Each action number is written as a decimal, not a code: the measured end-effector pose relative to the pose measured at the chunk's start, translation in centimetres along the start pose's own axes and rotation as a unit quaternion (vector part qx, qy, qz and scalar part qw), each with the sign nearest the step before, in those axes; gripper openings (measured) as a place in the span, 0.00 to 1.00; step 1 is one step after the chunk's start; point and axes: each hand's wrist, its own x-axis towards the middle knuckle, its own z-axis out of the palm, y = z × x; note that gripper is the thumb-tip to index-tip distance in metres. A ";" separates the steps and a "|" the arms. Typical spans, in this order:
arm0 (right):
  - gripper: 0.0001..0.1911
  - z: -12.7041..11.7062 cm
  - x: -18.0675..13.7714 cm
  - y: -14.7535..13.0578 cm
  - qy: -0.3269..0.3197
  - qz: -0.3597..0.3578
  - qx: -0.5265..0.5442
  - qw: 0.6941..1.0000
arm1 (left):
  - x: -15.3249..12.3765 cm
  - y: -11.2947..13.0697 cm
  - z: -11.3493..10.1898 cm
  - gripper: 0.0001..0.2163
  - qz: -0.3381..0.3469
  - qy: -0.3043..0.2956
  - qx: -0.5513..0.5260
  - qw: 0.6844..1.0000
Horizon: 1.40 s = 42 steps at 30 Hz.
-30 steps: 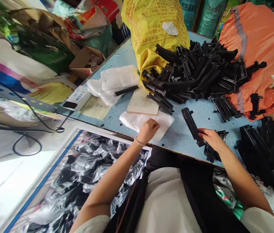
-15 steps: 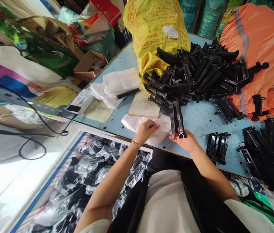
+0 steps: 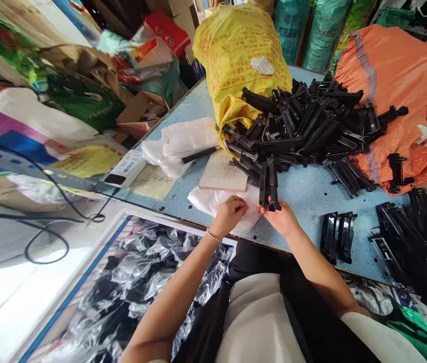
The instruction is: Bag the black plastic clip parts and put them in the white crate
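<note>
Left hand: the left hand (image 3: 230, 216) is over the near edge of the worktop (image 3: 300, 189), its fingers curled in and drawn together above a stack of clear plastic bags (image 3: 203, 200); I cannot tell whether they pinch a bag edge.
Right hand: the right hand (image 3: 280, 218) is just beside the left, palm turned up, its fingers holding the lower ends of a pair of black parts (image 3: 268, 181).
Pair in hand: the two long pieces lie side by side, their far ends pointing away from the person, toward the main pile.
Board: a flat, speckled board (image 3: 223, 172) lies at the far side of the bag stack, overlapping it.
Main pile: a large heap of black parts (image 3: 312, 118) spreads between a yellow sack (image 3: 244, 55) and an orange sack (image 3: 395, 75).
Loose parts: a small row (image 3: 337, 237) lies near the right forearm; a small group (image 3: 352, 176) lies by the orange sack, and a single part (image 3: 398, 173) rests on that sack.
Right edge: another dark heap (image 3: 406, 242) sits at the worktop's right end.
Left end: folded plastic (image 3: 190, 136), a yellowish sheet (image 3: 153, 181) and a white box (image 3: 128, 167).
Below, left: black things in clear bags (image 3: 134, 277) fill a blue-edged container.
</note>
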 end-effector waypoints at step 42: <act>0.21 -2.6 -7.0 4.9 0.101 -0.126 -0.502 0.850 | -10.4 6.6 0.8 0.23 0.282 -0.059 0.262 0.921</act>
